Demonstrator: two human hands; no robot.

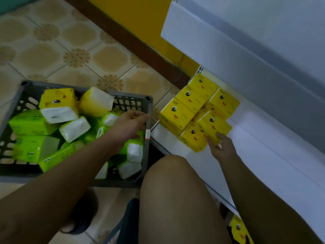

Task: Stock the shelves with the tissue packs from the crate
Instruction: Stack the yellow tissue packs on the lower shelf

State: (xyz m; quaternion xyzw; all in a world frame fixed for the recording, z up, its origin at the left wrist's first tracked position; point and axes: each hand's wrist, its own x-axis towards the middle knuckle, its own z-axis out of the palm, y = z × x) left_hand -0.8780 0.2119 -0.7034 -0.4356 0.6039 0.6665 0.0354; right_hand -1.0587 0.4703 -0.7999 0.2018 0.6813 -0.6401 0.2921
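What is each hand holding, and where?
Right hand grips a yellow tissue pack by its near end; left hand, over the crate, holds nothing.

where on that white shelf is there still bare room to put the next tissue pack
Bare white shelf runs from the near end of the yellow packs toward the person, beyond the right hand that holds the nearest pack. A narrow bare strip lies along the front edge beside the crate. The far end is packed; the crate is crowded too.

Bare shelf beside yellow packs.
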